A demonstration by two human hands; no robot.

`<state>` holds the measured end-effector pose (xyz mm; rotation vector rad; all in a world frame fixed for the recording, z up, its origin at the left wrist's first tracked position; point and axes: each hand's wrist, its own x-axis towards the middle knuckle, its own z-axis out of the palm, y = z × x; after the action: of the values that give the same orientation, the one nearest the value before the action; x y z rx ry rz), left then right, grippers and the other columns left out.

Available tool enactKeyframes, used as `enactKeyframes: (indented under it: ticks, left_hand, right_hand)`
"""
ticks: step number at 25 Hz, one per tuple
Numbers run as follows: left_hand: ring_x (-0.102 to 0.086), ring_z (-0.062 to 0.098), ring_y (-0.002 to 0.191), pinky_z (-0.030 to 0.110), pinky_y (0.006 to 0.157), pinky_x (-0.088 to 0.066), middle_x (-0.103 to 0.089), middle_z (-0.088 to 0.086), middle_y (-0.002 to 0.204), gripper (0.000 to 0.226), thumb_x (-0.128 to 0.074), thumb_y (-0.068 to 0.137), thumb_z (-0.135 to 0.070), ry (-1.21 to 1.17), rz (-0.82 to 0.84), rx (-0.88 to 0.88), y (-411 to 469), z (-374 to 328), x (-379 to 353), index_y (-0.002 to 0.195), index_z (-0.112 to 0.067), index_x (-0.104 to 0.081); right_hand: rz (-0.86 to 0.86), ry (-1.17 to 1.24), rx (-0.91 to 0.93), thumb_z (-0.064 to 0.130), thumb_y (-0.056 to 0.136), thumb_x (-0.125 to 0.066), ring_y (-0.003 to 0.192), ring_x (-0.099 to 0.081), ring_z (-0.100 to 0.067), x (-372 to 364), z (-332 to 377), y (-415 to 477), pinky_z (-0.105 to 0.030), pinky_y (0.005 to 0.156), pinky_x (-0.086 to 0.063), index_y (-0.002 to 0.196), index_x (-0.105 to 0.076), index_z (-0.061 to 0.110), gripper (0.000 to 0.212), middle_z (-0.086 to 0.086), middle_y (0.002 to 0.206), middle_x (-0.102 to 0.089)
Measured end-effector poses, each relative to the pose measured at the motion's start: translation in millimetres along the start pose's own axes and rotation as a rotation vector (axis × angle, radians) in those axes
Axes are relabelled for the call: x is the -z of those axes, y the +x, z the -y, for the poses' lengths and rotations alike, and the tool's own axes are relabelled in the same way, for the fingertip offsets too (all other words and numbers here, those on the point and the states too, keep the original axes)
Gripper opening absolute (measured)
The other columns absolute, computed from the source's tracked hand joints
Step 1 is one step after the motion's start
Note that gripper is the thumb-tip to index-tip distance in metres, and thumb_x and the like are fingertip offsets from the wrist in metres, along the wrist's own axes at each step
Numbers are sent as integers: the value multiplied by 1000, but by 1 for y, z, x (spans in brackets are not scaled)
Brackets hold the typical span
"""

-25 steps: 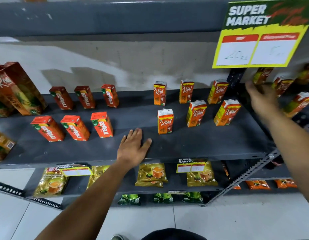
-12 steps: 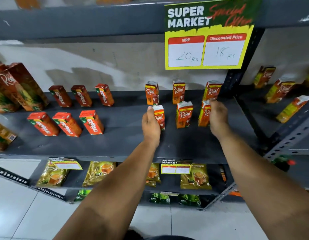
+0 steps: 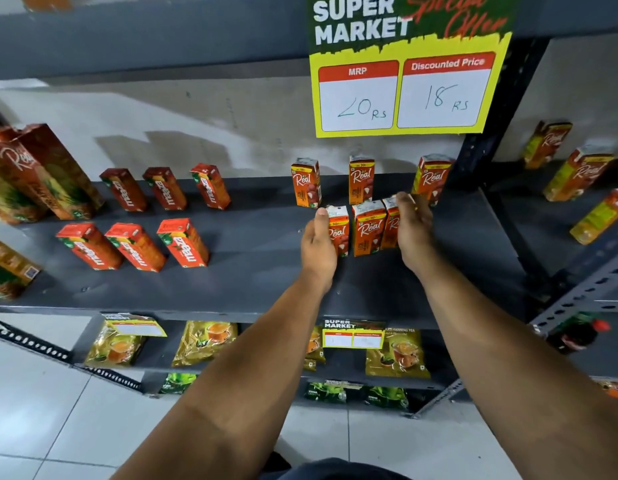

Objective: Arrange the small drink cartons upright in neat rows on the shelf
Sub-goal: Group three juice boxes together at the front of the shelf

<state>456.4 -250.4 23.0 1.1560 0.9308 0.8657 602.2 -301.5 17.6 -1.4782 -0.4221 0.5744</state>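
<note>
Shelf [image 3: 252, 271]: three front cartons [image 3: 368, 225] upright, touching, pressed between left hand [image 3: 318, 240] and right hand [image 3: 413, 230]. Three back cartons [image 3: 361, 178] spaced apart. Six Maaza cartons [image 3: 182, 242] left. Price sign [image 3: 404, 95] above.

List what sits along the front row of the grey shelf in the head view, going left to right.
Three red Maaza cartons → left hand → three Real cartons pushed together → right hand. The hands press the Real trio from either side.
</note>
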Motion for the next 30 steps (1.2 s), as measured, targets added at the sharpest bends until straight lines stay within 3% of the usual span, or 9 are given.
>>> enactKeyframes:
  ticks: [3, 5, 9, 12, 16, 20, 24, 26, 30]
  left_hand:
    - [-70, 17, 94, 33, 82, -55, -71, 8, 105, 45, -38, 98, -50, 3, 15, -10, 3, 1, -5, 114, -14, -58]
    - [-69, 17, 94, 39, 88, -54, -71, 8, 105, 45, -38, 97, -53, 15, 14, 4, 7, 2, -5, 113, -15, -58]
    - [-68, 19, 99, 43, 93, -52, -70, 8, 107, 50, -35, 95, -56, 61, 29, 9, 10, 3, -5, 117, -17, -56]
    - [-67, 17, 99, 40, 92, -52, -68, 8, 111, 52, -32, 94, -58, 68, 55, 20, 10, 3, -4, 121, -19, -52]
    - [-69, 9, 91, 28, 82, -53, -70, 2, 105, 54, -31, 94, -60, 82, 94, 78, 4, 4, 4, 125, -21, -53]
    - [-69, 3, 84, 21, 69, -46, -72, -2, 99, 59, -33, 89, -69, 110, 144, 141, -17, 3, 19, 123, -26, -56]
    - [-63, 8, 96, 28, 81, -42, -67, -3, 105, 66, -28, 84, -77, 145, 154, 210, -41, 6, 27, 124, -30, -53]
    - [-57, 5, 100, 31, 93, -35, -64, -7, 110, 77, -23, 77, -84, 164, 187, 211, -51, 10, 30, 128, -33, -50]
    - [-52, 4, 107, 29, 94, -35, -54, -9, 122, 100, -27, 56, -96, 263, 328, 177, -57, 10, 42, 135, -36, -39]
  right_hand:
    - [-12, -2, 45, 77, 65, -55, 82, -65, -2, -7, -4, -5, -25, 65, -50, 92, -54, 59, 32, 20, 92, -64]
    - [-17, -11, 84, 78, 68, -53, 81, -66, -2, -7, -5, -7, -25, 64, -50, 84, -54, 68, 19, 19, 89, -66]
    - [11, -9, 111, 77, 69, -53, 89, -64, -8, -5, -4, -9, -32, 70, -50, 82, -53, 71, 14, 14, 96, -61]
    - [28, 4, 136, 71, 73, -53, 82, -67, -1, -4, 0, -16, -26, 68, -50, 81, -55, 69, 8, 16, 92, -62]
    - [51, -3, 75, 71, 78, -47, 98, -65, -11, 5, -1, -34, -33, 78, -54, 98, -56, 54, 28, -1, 118, -62]
    - [33, 21, -67, 88, 71, -36, 120, -54, -19, 19, -8, -69, -44, 103, -43, 139, -45, 27, 91, -4, 137, -54]
    - [41, 62, -30, 90, 62, -41, 100, -58, 2, 32, -10, -102, -25, 85, -43, 129, -49, 34, 87, 17, 113, -60]
    - [59, 55, -24, 88, 64, -42, 103, -57, 3, 36, -12, -108, -24, 86, -43, 136, -47, 30, 92, 13, 120, -60]
    - [249, 14, 21, 85, 70, -48, 112, -59, -4, 55, -13, -106, -22, 88, -48, 131, -49, 35, 78, 10, 127, -61]
